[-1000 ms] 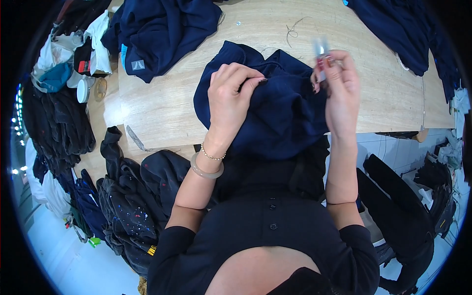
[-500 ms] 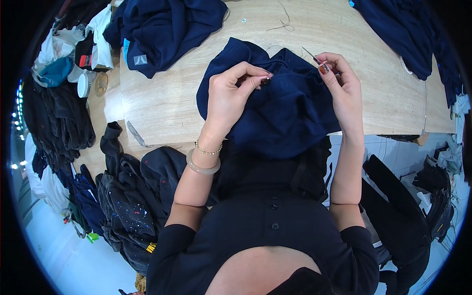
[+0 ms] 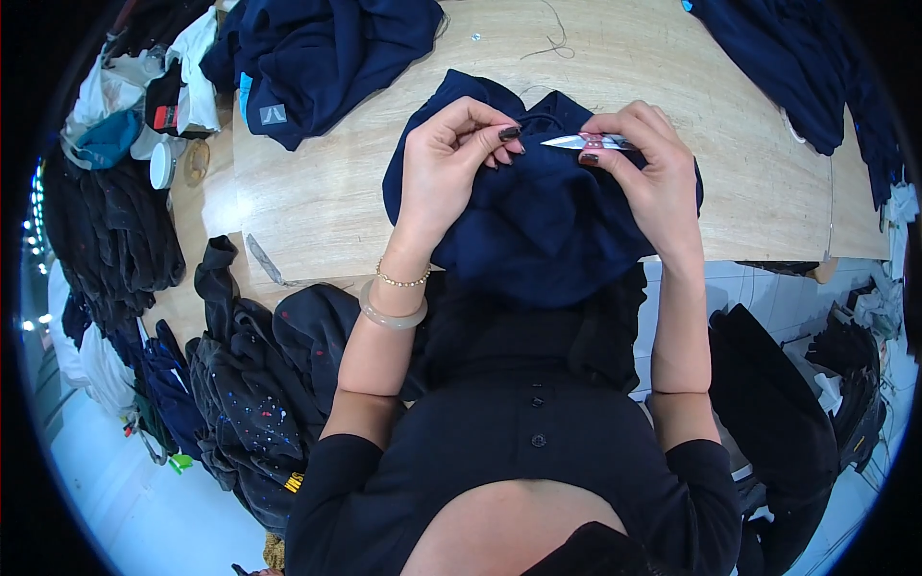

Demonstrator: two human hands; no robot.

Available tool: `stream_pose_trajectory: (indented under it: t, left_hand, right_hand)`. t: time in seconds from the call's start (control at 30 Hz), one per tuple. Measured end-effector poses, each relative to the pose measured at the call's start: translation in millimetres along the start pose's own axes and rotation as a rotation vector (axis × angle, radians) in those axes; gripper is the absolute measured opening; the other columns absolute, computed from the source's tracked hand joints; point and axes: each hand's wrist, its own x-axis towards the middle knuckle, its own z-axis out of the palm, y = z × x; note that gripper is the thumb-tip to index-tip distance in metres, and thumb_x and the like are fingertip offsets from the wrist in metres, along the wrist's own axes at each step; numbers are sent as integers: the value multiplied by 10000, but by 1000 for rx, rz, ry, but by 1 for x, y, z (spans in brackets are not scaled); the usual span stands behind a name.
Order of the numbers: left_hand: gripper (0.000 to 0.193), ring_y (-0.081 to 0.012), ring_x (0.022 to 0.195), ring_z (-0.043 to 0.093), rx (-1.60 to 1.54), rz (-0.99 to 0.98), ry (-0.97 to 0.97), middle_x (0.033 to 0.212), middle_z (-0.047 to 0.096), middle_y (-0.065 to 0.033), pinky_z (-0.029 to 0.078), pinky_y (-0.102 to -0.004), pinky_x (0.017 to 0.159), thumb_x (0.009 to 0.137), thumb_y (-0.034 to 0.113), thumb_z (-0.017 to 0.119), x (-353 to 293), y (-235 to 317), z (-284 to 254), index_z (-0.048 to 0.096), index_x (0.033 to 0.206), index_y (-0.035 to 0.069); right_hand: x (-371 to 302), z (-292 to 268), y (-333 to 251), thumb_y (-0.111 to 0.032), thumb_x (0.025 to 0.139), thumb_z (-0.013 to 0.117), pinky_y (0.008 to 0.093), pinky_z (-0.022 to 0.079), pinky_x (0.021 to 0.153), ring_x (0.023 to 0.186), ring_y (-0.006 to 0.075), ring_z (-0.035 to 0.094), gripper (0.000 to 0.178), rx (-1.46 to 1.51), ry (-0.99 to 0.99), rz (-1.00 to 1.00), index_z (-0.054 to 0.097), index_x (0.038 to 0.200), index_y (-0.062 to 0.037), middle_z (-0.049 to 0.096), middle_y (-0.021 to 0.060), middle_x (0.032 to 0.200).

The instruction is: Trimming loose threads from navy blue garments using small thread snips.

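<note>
Here, navy garment (image 3: 547,221) draped over the table's (image 3: 327,216) near edge; left hand (image 3: 449,158), thumb and finger pinched, contents too small to tell; right hand (image 3: 655,173) gripping pointed snips (image 3: 569,141), tip toward left fingertips. Risk: a slip could nick fabric or skin.

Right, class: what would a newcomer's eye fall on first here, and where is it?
Probably the shiny pointed tool in the right hand, its tip aimed left above the dark blue garment at the centre. Next, perhaps, the pale bangle below the left hand.
</note>
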Motion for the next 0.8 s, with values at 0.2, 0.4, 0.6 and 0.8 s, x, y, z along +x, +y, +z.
stream_pose_trajectory:
  t: [0.2, 0.4, 0.6, 0.8]
  left_hand:
    - [71, -62, 669, 601, -7, -14, 4, 772, 676, -54, 454, -171, 605, 906, 18, 585, 4, -1, -1, 647, 909, -18]
    - [68, -62, 659, 600, -32, -22, -2, 761, 676, -50, 450, -175, 600, 906, 26, 589, 6, -3, -2, 646, 904, -10]
    - [76, -68, 656, 599, -43, -42, 7, 762, 677, -61, 451, -178, 600, 912, 33, 585, 8, -3, -4, 639, 911, -22]
    - [85, -72, 652, 596, -67, -53, 7, 763, 677, -66, 451, -179, 600, 917, 38, 581, 9, -4, -4, 638, 916, -25]
  right_hand:
    - [12, 7, -9, -110, 724, 731, 311, 443, 724, 816, 200, 514, 193, -96, -76, -35, 685, 911, -91, 547, 24, 799]
    - [15, 14, -7, -107, 718, 732, 313, 450, 725, 817, 195, 507, 182, -122, -101, -81, 684, 893, -89, 548, 19, 799]
    - [15, 15, -8, -99, 715, 730, 312, 450, 727, 822, 204, 510, 184, -129, -97, -95, 677, 890, -84, 548, 20, 803]
    - [18, 14, -7, -101, 721, 725, 314, 451, 739, 827, 208, 512, 185, -114, -71, -73, 676, 898, -84, 546, 26, 799]
